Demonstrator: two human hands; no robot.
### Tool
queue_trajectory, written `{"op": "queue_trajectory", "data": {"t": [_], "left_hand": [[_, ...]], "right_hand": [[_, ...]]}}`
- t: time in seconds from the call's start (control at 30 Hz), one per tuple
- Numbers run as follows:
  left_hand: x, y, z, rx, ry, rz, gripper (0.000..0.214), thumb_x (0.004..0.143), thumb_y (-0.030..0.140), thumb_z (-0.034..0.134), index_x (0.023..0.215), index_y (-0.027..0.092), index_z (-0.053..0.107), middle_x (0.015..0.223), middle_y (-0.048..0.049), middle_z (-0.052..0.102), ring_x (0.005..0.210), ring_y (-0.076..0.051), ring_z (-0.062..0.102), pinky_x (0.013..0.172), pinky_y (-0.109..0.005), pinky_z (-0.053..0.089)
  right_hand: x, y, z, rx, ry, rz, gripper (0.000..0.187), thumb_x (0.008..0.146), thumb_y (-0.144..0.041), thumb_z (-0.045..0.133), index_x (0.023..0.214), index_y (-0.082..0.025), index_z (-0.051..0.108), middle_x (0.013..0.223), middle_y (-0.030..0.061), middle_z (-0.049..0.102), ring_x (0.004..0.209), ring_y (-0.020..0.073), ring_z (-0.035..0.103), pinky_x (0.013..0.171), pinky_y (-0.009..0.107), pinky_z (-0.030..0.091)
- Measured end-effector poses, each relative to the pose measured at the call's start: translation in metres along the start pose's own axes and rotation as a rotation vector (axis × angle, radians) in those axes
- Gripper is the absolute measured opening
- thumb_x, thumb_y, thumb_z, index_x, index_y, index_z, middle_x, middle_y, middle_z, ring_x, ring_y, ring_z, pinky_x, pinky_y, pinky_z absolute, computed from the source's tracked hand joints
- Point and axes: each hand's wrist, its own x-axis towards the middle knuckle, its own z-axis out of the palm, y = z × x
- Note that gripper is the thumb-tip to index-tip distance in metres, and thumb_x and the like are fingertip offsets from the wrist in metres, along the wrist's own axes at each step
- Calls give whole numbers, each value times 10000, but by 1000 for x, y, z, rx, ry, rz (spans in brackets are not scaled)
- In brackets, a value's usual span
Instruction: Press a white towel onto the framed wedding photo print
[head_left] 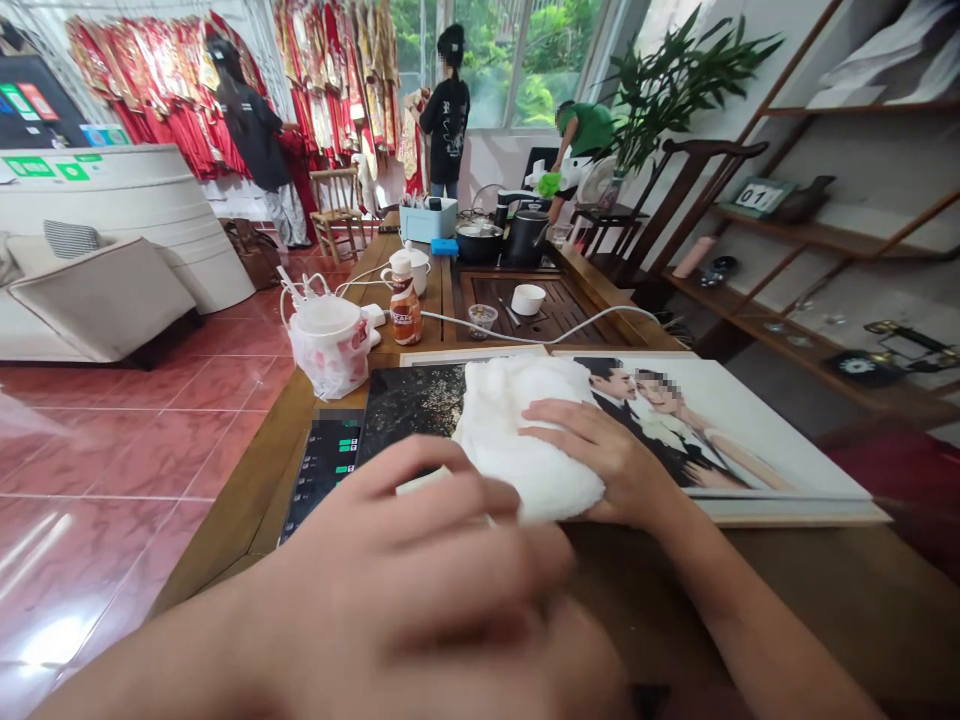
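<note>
The long wooden desk (pixel 787 590) runs away from the camera toward twelve o'clock, carrying a tea tray with kettles at its far end. On its near half lies the large photo album (pixel 720 440), open and flat, its glossy pages spreading from about ten o'clock to three o'clock of the hands. It looks heavy, stiff and slick-surfaced, likely to mark or scratch; it would best be taken by its thick outer edges with both hands, not by the printed face.

On the album's middle sits the white cloth (pixel 517 440), bunched, soft and fluffy. It seems light and limp, folding to whatever presses it, so any pinch of a fold or a flat palm on top would hold it.

The right hand (pixel 600 460) lies palm-down on the cloth's three-o'clock side, fingers spread and pressing it against the page, not clenched. The left hand (pixel 442 560) is close to the camera and blurred, at about seven o'clock of the cloth, fingers loosely extended; I cannot tell whether it holds anything.

At eleven o'clock stand a bagged cup (pixel 330 345) and a small bottle (pixel 405 305).
</note>
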Motion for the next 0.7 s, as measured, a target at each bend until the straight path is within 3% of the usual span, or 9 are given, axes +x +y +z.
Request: {"op": "queue_trajectory", "data": {"t": [0.03, 0.07, 0.17, 0.23, 0.37, 0.47, 0.6, 0.7], "left_hand": [[25, -6, 2, -33, 24, 167, 224, 925, 367, 484, 1124, 347, 585, 1047, 10, 672, 976, -214, 633, 913, -435, 512], [45, -12, 7, -9, -12, 227, 229, 929, 269, 461, 1128, 264, 574, 1085, -31, 658, 990, -214, 621, 915, -430, 494], [69, -33, 32, 145, -79, 70, 221, 960, 221, 410, 1113, 183, 565, 1128, -82, 621, 1024, -234, 588, 915, -442, 460], [63, -47, 49, 155, -148, -26, 248, 968, 274, 431, 1165, 186, 552, 1202, -88, 587, 1074, -243, 567, 934, -432, 453], [47, -60, 69, 166, -170, -46, 357, 960, 321, 460, 1289, 191, 505, 1332, -102, 522, 1218, -271, 492, 1018, -440, 399], [44, -62, 74, 180, -166, -39, 372, 963, 313, 441, 1301, 170, 505, 1353, -117, 512, 1240, -279, 476, 1041, -444, 378], [44, -63, 76, 205, -170, -43, 408, 969, 342, 432, 1330, 163, 495, 1351, -128, 515, 1242, -292, 480, 1043, -457, 378], [42, -64, 75, 218, -170, -37, 407, 970, 340, 425, 1327, 158, 496, 1357, -127, 514, 1242, -292, 480, 1047, -456, 376]], "right_hand": [[0, 0, 0, -3, -1, 6, 584, 813, -479, 620, 1275, -131, 536, 1316, 202, 563, 1259, 343, 505, 1015, 496, 409], [0, 0, 0, -8, -8, 15, 589, 811, -478, 625, 1279, -132, 532, 1322, 202, 558, 1265, 345, 497, 1017, 498, 403], [1, 0, -1, -19, -19, 29, 575, 808, -450, 630, 1281, -142, 525, 1332, 194, 553, 1277, 341, 485, 1014, 495, 393], [1, -2, 0, -30, -23, 20, 548, 815, -409, 615, 1287, -146, 517, 1333, 186, 556, 1280, 333, 482, 1013, 488, 388], [2, -6, 2, -21, -18, -55, 539, 841, -383, 529, 1332, -164, 488, 1328, 160, 568, 1284, 316, 478, 990, 466, 390], [2, -3, 3, -12, -10, -72, 522, 867, -419, 496, 1325, -168, 496, 1327, 158, 567, 1281, 309, 482, 983, 456, 392], [3, 1, 3, -27, 13, -22, 577, 831, -487, 610, 1275, -127, 526, 1299, 197, 569, 1256, 333, 497, 1006, 470, 390], [6, -3, 6, 3, 11, -61, 532, 874, -454, 546, 1294, -129, 516, 1290, 189, 578, 1263, 327, 492, 990, 470, 401]]}}
